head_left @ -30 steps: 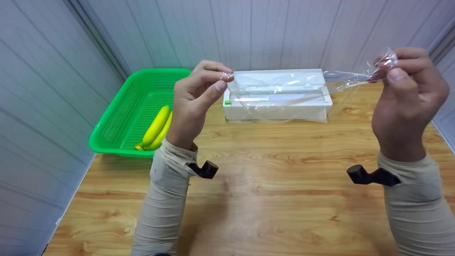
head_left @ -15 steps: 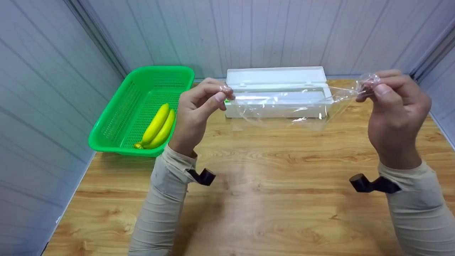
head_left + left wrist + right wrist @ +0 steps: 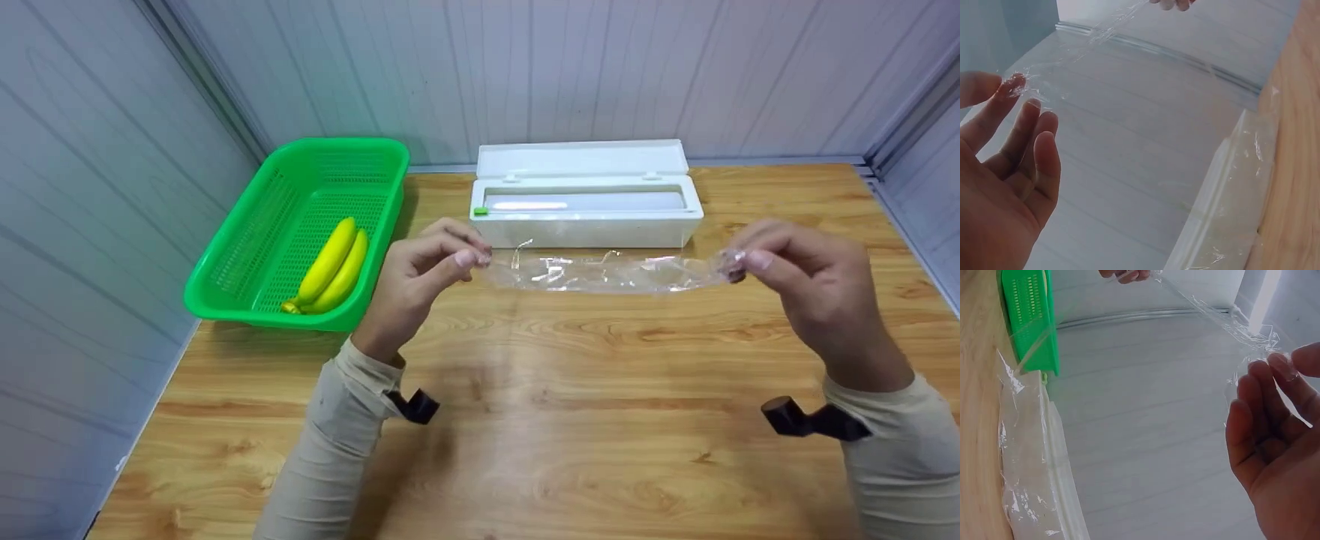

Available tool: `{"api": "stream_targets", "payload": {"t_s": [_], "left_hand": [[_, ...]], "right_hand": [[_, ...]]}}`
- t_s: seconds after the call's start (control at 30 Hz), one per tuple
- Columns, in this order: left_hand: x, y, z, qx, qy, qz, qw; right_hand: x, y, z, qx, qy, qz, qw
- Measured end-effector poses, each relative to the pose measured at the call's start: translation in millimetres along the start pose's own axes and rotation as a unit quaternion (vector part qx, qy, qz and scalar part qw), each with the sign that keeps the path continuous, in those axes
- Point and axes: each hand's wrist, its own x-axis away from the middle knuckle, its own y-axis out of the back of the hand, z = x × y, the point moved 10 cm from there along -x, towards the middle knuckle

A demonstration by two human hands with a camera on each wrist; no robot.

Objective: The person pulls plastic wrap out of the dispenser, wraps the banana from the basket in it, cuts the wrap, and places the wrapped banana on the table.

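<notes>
A strip of clear plastic wrap [image 3: 592, 274] stretches between the two hands in front of the white wrap dispenser box. My left hand [image 3: 424, 281] pinches its left end between thumb and forefinger, and my right hand [image 3: 814, 289] pinches the crumpled right end the same way. The left wrist view shows the film [image 3: 1016, 84] gathered over the forefinger, the other fingers loosely bent. In the right wrist view a bunched corner of film [image 3: 1261, 343] sits at the thumb and forefinger, with the sheet draping down past the box.
The white dispenser box [image 3: 585, 231] stands by the back wall, lid [image 3: 585, 157] raised, a green slider [image 3: 481, 211] at its left. To the left is a green plastic basket [image 3: 225, 259] holding two yellow bananas [image 3: 328, 262]. Panelled walls enclose the wooden table [image 3: 570, 427].
Both hands have come down and nearer with the plastic wrap, the right hand most. The film now hangs below the dispenser box's front in the head view instead of across it.
</notes>
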Motion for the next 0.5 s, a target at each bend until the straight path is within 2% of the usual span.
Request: {"api": "stream_targets", "payload": {"t_s": [0.13, 0.2, 0.27, 0.4, 0.5], "left_hand": [[18.4, -3.9, 0.9, -0.005, 0.017, 0.024, 0.9996], [29.4, -7.4, 7.3, 0.003, 0.036, 0.033, 0.9988], [41.6, -11.2, 18.4, 0.014, 0.067, 0.039, 0.9969], [63.4, -15.2, 40.0, 0.041, 0.13, 0.016, 0.9905], [77.6, -13.3, 48.5, 0.034, 0.156, -0.021, 0.987]], "right_hand": [[13.8, -2.4, 5.9, 0.118, -0.004, 0.045, 0.992], [22.1, -3.0, 6.5, 0.182, -0.008, 0.067, 0.981], [31.5, -3.3, 3.9, 0.219, -0.024, 0.084, 0.9718], [49.7, 0.0, -6.2, 0.298, -0.068, 0.09, 0.9479], [63.0, 2.0, -11.8, 0.326, -0.089, 0.076, 0.9383]]}}
